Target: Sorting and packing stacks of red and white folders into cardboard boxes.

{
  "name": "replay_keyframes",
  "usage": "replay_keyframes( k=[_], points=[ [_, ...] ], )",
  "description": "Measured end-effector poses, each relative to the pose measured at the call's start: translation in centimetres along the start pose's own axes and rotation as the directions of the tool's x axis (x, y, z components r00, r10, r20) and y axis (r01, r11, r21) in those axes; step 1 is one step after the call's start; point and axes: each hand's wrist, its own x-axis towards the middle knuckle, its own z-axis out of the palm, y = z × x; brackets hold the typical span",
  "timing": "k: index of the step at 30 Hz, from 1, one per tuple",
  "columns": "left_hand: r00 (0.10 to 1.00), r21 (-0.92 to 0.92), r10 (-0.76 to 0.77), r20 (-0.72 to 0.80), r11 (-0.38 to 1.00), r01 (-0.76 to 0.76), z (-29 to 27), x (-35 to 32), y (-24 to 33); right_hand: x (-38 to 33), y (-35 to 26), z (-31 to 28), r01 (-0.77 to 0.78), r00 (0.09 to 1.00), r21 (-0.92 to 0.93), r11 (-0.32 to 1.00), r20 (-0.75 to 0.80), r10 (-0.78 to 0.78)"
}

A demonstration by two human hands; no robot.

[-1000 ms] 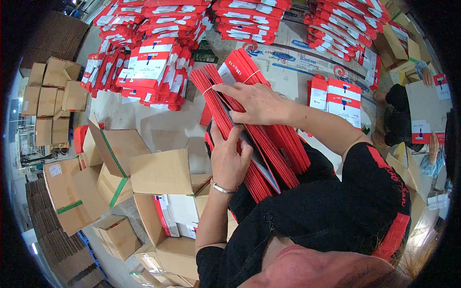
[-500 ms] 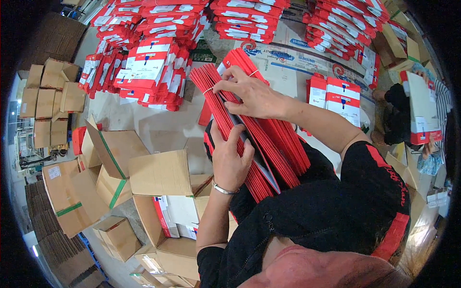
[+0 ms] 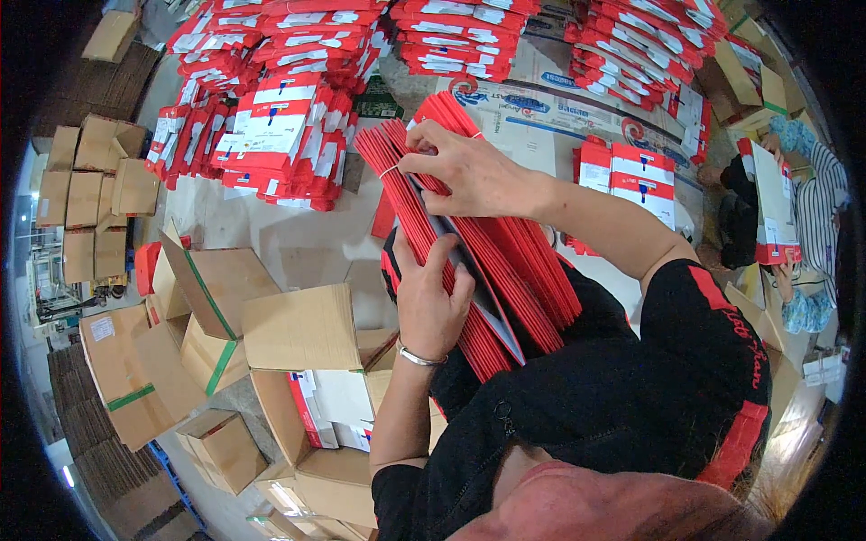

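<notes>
A thick bundle of flat red card packs stands on edge across my lap, with a pale rubber band around its upper end. My left hand grips the bundle's left side, its fingertips at a gap in the middle. Inside that gap a grey-white inner face shows. At the upper end, my right hand is closed with bent fingers on the packs beside the band; its fingertips are partly hidden. More red packs lean against the bundle on the right.
Stacks of red and white packs lie ahead, and a smaller pile at right. Opened cardboard boxes crowd the left; one holds white and red packs. At far right a co-worker holds a red-and-white pack.
My hands and the bundle stay nearly still. At far right the co-worker's pack has shifted slightly left, and more of the striped clothing and blue sleeves shows.
</notes>
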Motion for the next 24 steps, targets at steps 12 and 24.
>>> replay_keyframes(
  k=[12, 24],
  points=[
    [1.0, 0.002, -0.018, 0.025, 1.0, 0.018, -0.3, 0.0, 0.0, 0.4, 0.9, -1.3, 0.147, 0.981, -0.071, 0.987, 0.138, -0.136],
    [0.995, -0.021, -0.006, 0.103, 1.0, 0.008, -1.0, -0.2, -1.6, -1.5, -0.2, 1.8, -0.181, 0.983, 0.312, 0.933, 0.093, 0.16]
  ],
)
